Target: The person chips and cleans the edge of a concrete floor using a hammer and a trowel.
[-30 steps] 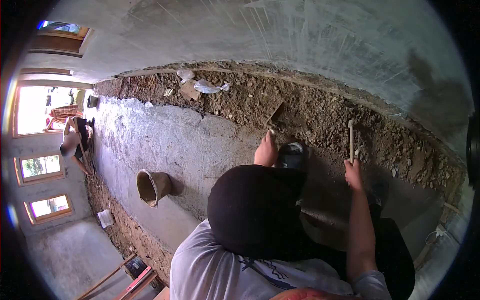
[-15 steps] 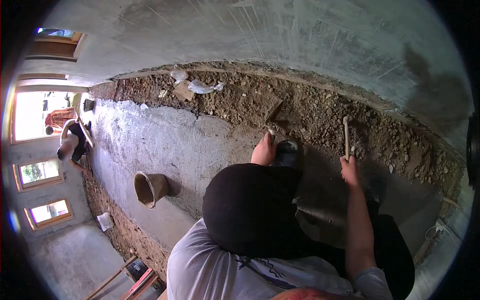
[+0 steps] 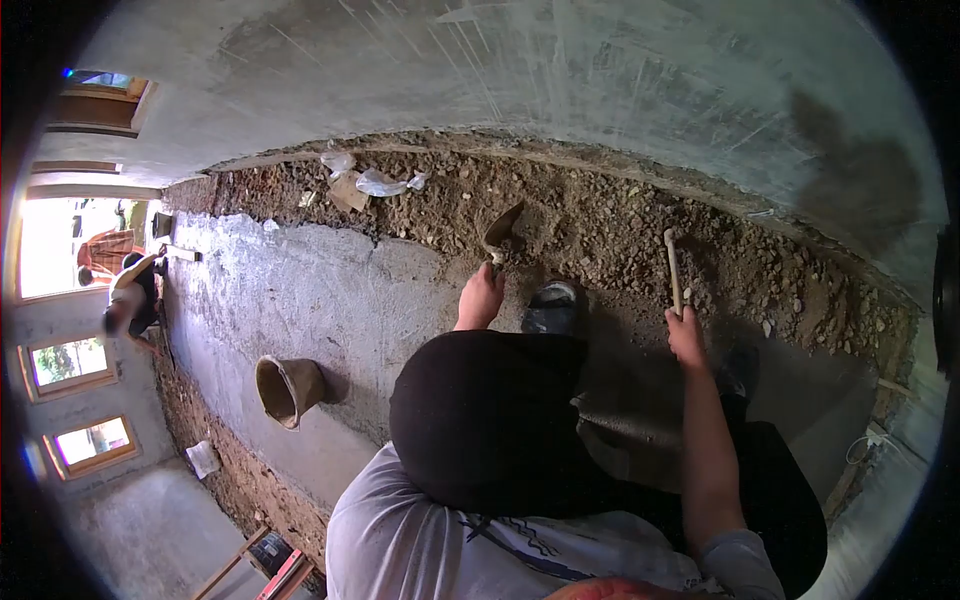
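Trowel (image 3: 504, 227) has swung leftward at upper centre, the left grip (image 3: 481, 297) closed at its near end, apparently for reach over the rubble (image 3: 600, 225); the right grip (image 3: 686, 336) clasps a pale-handled tool (image 3: 674, 272).

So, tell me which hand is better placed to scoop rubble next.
Probably the left hand: it holds the broad trowel out at the rubble. The right hand holds a slim, stick-like tool, less suited to scooping.

I see trowel (image 3: 503, 226) in left hand (image 3: 480, 297), tool (image 3: 674, 272) in right hand (image 3: 686, 337). Bucket (image 3: 308, 379) on floor (image 3: 350, 270), farther left. Plastic (image 3: 381, 184) on rubble (image 3: 612, 238), left of trowel. Wall (image 3: 600, 95) behind rubble.
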Motion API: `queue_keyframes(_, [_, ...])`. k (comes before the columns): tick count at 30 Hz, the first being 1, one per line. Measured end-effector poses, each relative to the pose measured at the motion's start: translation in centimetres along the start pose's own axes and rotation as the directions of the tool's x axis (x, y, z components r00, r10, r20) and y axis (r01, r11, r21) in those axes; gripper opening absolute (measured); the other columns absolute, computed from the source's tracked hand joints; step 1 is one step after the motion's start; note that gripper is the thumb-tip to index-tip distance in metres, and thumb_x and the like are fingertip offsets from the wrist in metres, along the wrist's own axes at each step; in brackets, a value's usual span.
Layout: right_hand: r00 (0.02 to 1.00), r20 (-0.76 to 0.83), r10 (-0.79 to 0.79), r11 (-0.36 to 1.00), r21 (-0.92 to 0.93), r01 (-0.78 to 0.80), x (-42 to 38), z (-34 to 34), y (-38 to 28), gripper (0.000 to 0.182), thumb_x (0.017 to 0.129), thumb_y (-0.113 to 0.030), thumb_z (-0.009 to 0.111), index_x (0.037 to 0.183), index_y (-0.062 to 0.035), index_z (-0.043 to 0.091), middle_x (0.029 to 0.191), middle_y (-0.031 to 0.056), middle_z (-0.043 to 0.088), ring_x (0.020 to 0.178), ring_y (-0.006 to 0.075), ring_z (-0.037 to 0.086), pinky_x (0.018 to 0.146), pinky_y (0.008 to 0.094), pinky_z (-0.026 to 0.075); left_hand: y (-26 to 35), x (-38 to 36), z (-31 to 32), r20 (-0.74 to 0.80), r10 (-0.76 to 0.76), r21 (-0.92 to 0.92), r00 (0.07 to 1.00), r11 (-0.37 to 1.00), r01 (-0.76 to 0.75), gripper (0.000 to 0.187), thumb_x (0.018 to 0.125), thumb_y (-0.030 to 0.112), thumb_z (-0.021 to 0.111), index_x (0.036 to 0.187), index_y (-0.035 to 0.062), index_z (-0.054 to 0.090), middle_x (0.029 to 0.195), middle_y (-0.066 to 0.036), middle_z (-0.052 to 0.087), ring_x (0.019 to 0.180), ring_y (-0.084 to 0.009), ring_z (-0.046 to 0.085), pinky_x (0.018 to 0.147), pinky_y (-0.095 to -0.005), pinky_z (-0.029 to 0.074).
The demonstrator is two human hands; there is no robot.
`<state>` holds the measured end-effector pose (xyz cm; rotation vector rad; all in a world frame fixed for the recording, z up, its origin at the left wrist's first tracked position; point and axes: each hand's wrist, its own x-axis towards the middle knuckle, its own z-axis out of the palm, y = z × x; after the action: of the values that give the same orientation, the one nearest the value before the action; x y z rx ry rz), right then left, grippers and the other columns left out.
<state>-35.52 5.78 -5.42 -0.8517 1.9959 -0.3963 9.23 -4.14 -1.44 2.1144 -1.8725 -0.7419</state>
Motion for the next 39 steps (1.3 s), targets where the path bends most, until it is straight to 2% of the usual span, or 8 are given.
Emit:
queue_keyframes(7, [0.995, 0.006, -0.098, 0.990, -0.102, 0.098, -4.5, -2.0, -7.2, 0.045, 0.104, -0.042, 0.057, 0.114, 0.0020, 0.061, 0.097, 0.0230, 0.067, 0.091, 0.0411, 0.067, 0.077, 0.0489, 0.051, 3.7, -2.2, -0.3, 0.061, 0.093, -0.127, 0.994, 0.988, -0.085, 0.043, 0.099, 0.033, 0.061, 0.127, 0.0009, 0.057, 0.102, -0.029, 0.069, 0.097, -0.0482, 0.065, 0.082, -0.0560, 0.053])
queue_keyframes(18, [0.838, 0.041, -0.544, 0.837, 0.092, 0.539, -5.3, 2.9, -15.9, 0.040, 0.104, -0.042, 0.058, 0.102, -0.0024, 0.056, 0.073, 0.0133, 0.058, 0.063, 0.0308, 0.057, 0.056, 0.0423, 0.045, 3.6, -2.3, 2.2, 0.112, 0.043, -0.220, 0.993, 0.975, -0.018, 0.048, 0.100, 0.035, 0.060, 0.132, -0.0006, 0.056, 0.105, -0.029, 0.069, 0.103, -0.0490, 0.063, 0.085, -0.0535, 0.051])
queue_keyframes(21, [0.813, 0.077, -0.577, 0.816, 0.031, 0.577, -3.2, 6.6, -15.3, 0.040, 0.104, -0.041, 0.058, 0.105, -0.0008, 0.058, 0.078, 0.0151, 0.062, 0.069, 0.0362, 0.062, 0.061, 0.0466, 0.048, 1.9, -2.1, 3.5, 0.147, -0.120, -0.418, 0.982, 0.892, 0.171, 0.043, 0.102, 0.033, 0.060, 0.128, -0.0005, 0.058, 0.092, -0.022, 0.071, 0.082, -0.0388, 0.068, 0.071, -0.0438, 0.051])
queue_keyframes(23, [0.908, 0.207, -0.364, 0.876, -0.255, 0.409, -2.3, 7.9, -15.0, 0.032, 0.102, -0.033, 0.060, 0.108, -0.0017, 0.060, 0.092, 0.0234, 0.068, 0.089, 0.0419, 0.067, 0.070, 0.0492, 0.051, 1.6, -2.3, 3.7, 0.298, -0.227, -0.728, 0.927, 0.575, 0.374, 0.032, 0.104, 0.036, 0.061, 0.111, 0.0048, 0.057, 0.079, -0.001, 0.057, 0.059, -0.0083, 0.050, 0.052, -0.0280, 0.040])
queue_keyframes(27, [0.855, 0.211, -0.473, 0.823, -0.241, 0.515, -4.0, 6.4, -17.4, 0.037, 0.104, -0.034, 0.056, 0.116, 0.0004, 0.060, 0.090, 0.0202, 0.068, 0.082, 0.0426, 0.067, 0.069, 0.0525, 0.051, 1.9, -3.4, 3.5, 0.305, -0.216, -0.843, 0.927, 0.391, 0.369, 0.028, 0.105, 0.034, 0.060, 0.106, 0.0070, 0.055, 0.076, 0.003, 0.051, 0.057, -0.0065, 0.044, 0.051, -0.0266, 0.034])
queue_keyframes(30, [0.781, 0.149, -0.607, 0.771, -0.130, 0.624, -6.8, 4.3, -19.7, 0.034, 0.105, -0.032, 0.056, 0.116, -0.0001, 0.060, 0.089, 0.0212, 0.068, 0.081, 0.0430, 0.066, 0.067, 0.0522, 0.051, 2.3, -4.1, 3.8, 0.257, -0.195, -0.587, 0.947, 0.746, 0.313, 0.030, 0.105, 0.033, 0.060, 0.113, 0.0041, 0.057, 0.079, 0.002, 0.054, 0.063, -0.0080, 0.047, 0.057, -0.0267, 0.039])
queue_keyframes(33, [0.671, 0.021, -0.741, 0.666, -0.106, 0.739, -6.5, 5.7, -18.5, 0.033, 0.105, -0.032, 0.055, 0.115, -0.0001, 0.060, 0.090, 0.0228, 0.068, 0.081, 0.0441, 0.066, 0.067, 0.0510, 0.052, 3.2, -4.3, 3.2, 0.281, -0.202, -0.612, 0.938, 0.716, 0.337, 0.034, 0.105, 0.033, 0.060, 0.119, 0.0013, 0.058, 0.082, 0.001, 0.056, 0.068, -0.0097, 0.050, 0.062, -0.0274, 0.042])
queue_keyframes(39, [0.880, 0.112, -0.462, 0.819, -0.327, 0.471, -2.0, 10.4, -14.4, 0.034, 0.104, -0.032, 0.057, 0.115, 0.0007, 0.060, 0.092, 0.0265, 0.069, 0.087, 0.0485, 0.066, 0.070, 0.0545, 0.053, 3.3, -4.4, 4.0, 0.092, -0.248, -0.919, 0.964, 0.352, 0.178, 0.031, 0.105, 0.020, 0.060, 0.129, 0.0017, 0.057, 0.076, 0.003, 0.054, 0.066, -0.0046, 0.046, 0.057, -0.0246, 0.039])
